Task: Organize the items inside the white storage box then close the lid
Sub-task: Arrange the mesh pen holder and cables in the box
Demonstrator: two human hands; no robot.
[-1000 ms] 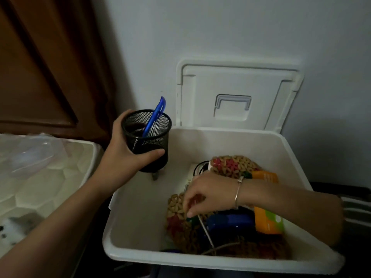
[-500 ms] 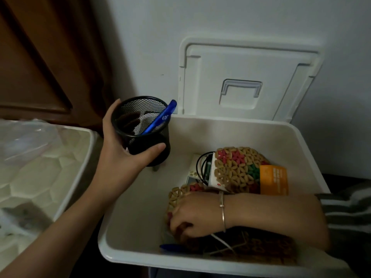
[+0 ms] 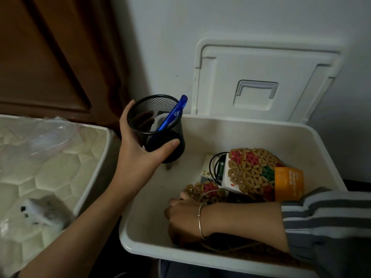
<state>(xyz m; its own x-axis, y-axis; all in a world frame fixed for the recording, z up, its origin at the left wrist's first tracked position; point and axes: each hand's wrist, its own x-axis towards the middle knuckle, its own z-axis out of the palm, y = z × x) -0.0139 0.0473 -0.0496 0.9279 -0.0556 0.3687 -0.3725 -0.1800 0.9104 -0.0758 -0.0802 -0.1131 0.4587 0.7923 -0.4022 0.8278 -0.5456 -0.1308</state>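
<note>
The white storage box (image 3: pixel 251 129) stands open, its lid (image 3: pixel 261 81) leaning upright against the wall behind. My left hand (image 3: pixel 138 151) grips a black mesh pen cup (image 3: pixel 158 127) with a blue pen (image 3: pixel 172 113) in it, held above the box's left rear corner. My right hand (image 3: pixel 184 217) reaches deep into the box's front, fingers curled down among beaded woven mats (image 3: pixel 251 171); what they hold is hidden. An orange packet (image 3: pixel 289 183), a black cable (image 3: pixel 214 165) and a white device (image 3: pixel 206 173) lie beside the mats.
A quilted cream mattress (image 3: pixel 50 173) with clear plastic wrap (image 3: pixel 48 135) lies to the left of the box. A dark wooden door (image 3: pixel 50 57) stands behind it. The grey wall (image 3: pixel 220 21) backs the box.
My right hand has slid from the mats in the middle down toward the box's front left floor. My left hand keeps the pen cup raised, tilted slightly so the pen leans right.
</note>
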